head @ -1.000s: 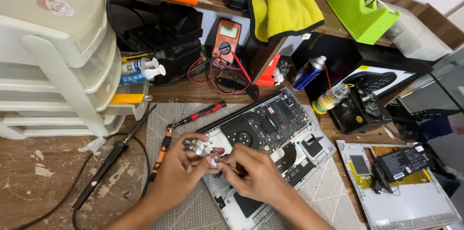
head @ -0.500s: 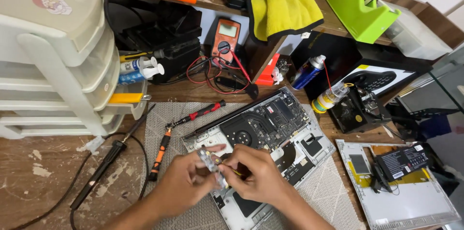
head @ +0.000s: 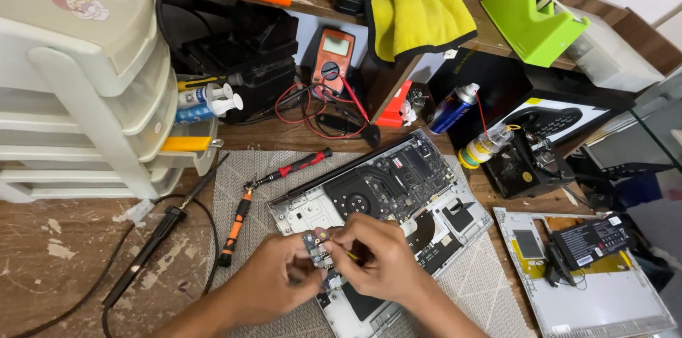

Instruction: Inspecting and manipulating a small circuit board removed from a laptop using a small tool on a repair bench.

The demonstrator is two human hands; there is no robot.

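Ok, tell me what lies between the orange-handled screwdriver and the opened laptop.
In the head view, only bare grey mat lies between the orange-handled screwdriver and the opened laptop; the red-handled screwdriver lies just above that stretch.

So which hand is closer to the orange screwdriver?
The left hand. It sits just right of the orange screwdriver on the mat, while the right hand is farther off, over the opened laptop.

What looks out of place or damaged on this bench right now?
Nothing looks spilled or broken. The opened laptop lies askew on the grey mat, and its removed bottom cover sits apart to the right. Both hands hold a small circuit board above it.
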